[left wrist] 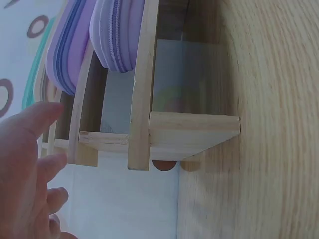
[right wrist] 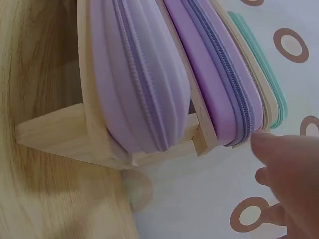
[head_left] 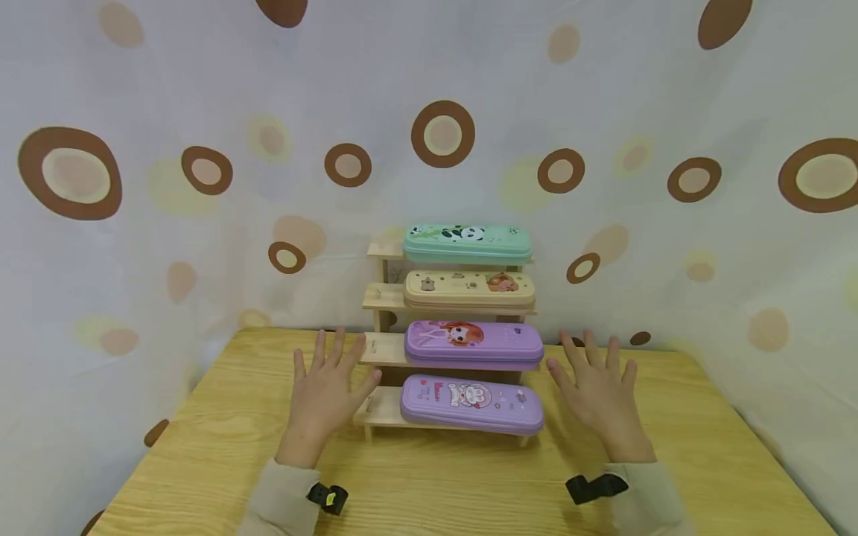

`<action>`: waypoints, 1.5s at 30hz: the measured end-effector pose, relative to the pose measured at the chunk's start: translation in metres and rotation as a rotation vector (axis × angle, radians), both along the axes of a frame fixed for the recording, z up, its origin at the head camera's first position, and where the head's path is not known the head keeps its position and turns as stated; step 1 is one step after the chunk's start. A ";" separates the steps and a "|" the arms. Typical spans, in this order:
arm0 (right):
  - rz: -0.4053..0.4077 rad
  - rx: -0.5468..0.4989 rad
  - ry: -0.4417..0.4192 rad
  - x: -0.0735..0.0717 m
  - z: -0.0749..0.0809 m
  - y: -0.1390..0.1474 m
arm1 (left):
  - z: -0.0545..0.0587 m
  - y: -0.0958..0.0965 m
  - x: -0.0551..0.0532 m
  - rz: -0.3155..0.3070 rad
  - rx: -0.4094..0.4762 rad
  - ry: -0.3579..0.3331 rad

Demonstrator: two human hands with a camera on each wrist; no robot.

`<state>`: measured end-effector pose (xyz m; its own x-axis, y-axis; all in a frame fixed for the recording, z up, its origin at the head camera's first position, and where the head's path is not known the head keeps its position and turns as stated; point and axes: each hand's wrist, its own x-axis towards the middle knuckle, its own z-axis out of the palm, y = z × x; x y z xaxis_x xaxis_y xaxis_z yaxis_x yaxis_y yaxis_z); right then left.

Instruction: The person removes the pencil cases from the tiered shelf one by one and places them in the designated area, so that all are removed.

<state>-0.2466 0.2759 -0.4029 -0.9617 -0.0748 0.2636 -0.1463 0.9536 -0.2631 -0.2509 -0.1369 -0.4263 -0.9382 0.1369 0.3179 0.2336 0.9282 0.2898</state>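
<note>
A stepped wooden rack (head_left: 385, 402) carries several zippered pencil cases, one on each tier. From the top these are a mint green pencil case with a panda (head_left: 469, 244), a cream one (head_left: 462, 290), a purple one with a red-haired doll (head_left: 496, 342) and, lowest, a lilac pencil case with a bunny (head_left: 429, 398). My left hand (head_left: 325, 398) is spread beside the rack's left side, thumb close to the lower tiers. On the other side my right hand (head_left: 599, 398) is spread too, fingertips near the purple case's right end. Both hands hold nothing.
The rack stands on a wood-grain table (head_left: 429, 487), towards its back edge. Behind and around it hangs a pale curtain (head_left: 375, 67) with brown and beige circles. Black straps (head_left: 596, 487) sit on both sleeved wrists.
</note>
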 end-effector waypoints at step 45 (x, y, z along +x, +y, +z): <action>0.349 -0.723 0.051 -0.098 0.080 -0.026 | -0.023 0.035 -0.021 -0.056 0.802 0.007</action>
<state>-0.3445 0.2498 -0.3233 -0.8997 -0.1625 0.4051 -0.4332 0.4464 -0.7830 -0.2724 -0.1020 -0.4493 -0.9342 -0.0889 0.3454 0.2782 0.4243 0.8617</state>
